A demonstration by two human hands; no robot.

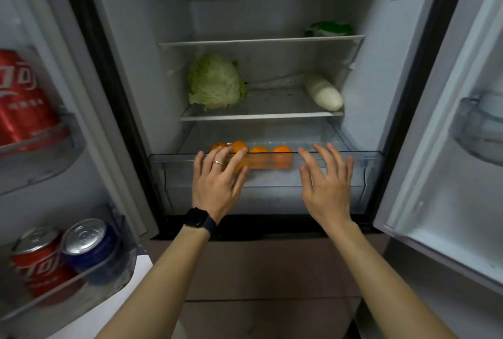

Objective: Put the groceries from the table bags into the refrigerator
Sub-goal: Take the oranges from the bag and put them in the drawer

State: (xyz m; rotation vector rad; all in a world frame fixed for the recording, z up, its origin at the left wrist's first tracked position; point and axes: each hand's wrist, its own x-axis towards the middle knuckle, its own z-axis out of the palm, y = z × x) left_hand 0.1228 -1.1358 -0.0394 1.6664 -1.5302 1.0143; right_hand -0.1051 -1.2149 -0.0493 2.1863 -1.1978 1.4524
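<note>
head view.
- fridge [130,66]: both doors swung open, seen from in front and above.
- drawer [364,155]: clear plastic, at the bottom of the fridge; its front stands forward of the shelf above.
- oranges [282,152]: four, in a row inside the drawer, just behind its front wall.
- left grip [217,186]: bare hand, palm down, fingers straight and spread, holding nothing; fingers lie across the drawer's front rim, over the left oranges; contact cannot be told, as the frame is blurred there.
- right grip [326,189]: bare hand, palm down, fingers straight and spread, holding nothing; fingertips reach the drawer's rim on the right side.
- watch [200,220]: dark, on the left wrist.
- ring [218,162]: on a left finger.
- cabbage [215,81]: pale green, on the left of the lowest shelf [258,115].
- radish [324,92]: white, lying on the right of the same shelf, well apart from the cabbage.
- packet [328,28]: green and white, on the next shelf up, at the right.
- red can [24,99]: in the left door's upper bin.
- second red can [38,257] and blue can [87,240]: upright, side by side in the left door's lower bin.
</note>
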